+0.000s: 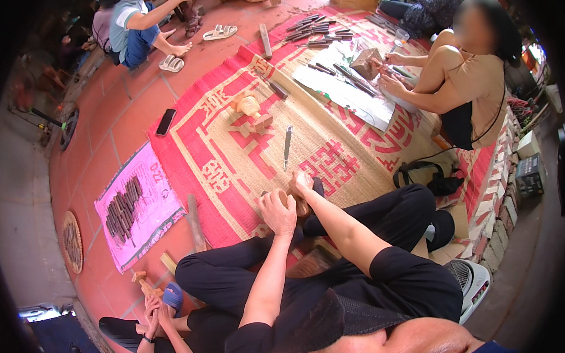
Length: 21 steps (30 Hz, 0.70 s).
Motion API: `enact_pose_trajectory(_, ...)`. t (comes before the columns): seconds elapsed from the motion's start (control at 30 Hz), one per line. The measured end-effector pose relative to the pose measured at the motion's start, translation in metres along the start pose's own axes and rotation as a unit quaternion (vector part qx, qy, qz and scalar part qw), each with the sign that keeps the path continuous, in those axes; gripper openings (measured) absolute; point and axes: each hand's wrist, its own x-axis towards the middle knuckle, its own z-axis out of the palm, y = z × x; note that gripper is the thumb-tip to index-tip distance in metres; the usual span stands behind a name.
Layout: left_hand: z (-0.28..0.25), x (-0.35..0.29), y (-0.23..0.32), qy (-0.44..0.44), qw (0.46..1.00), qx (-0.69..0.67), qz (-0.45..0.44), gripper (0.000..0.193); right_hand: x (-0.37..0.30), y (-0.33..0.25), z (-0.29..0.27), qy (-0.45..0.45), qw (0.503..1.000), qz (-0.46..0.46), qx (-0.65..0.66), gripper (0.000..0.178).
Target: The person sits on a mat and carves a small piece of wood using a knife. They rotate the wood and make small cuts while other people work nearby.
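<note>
I sit cross-legged on a red and tan woven mat (244,159). My left hand (276,213) is closed over the top of a small wooden piece (293,205) in front of my legs. My right hand (301,182) grips the same wooden piece from the far side. Most of the piece is hidden by both hands. A long metal chisel (287,146) lies on the mat just beyond my hands, untouched. Further out stands a pale carved wooden figure (249,106) on wooden blocks.
A person at the right carves a wooden block (365,63) over a grey sheet. Several chisels (318,29) lie at the mat's far end. A pink cloth (147,181) holds several dark tools. A phone (165,122), a black bag (422,175), another person's hands (155,304) lower left.
</note>
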Motion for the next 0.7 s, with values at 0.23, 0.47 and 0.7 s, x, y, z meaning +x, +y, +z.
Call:
enact_pose_trajectory(0.23,0.0,-0.004,-0.006,0.017,1.0,0.007,-0.002,0.031,-0.016,-0.007,-0.018,-0.11,0.993,-0.016,0.04,0.03)
enact_pose_trajectory(0.47,0.0,-0.008,-0.007,0.026,1.0,0.005,-0.002,0.031,-0.015,-0.014,-0.032,-0.125,0.991,-0.045,0.037,0.032)
enact_pose_trajectory(0.7,-0.002,0.0,0.005,-0.006,1.0,-0.017,-0.002,0.03,0.012,0.017,0.016,0.007,1.0,-0.007,0.013,0.024)
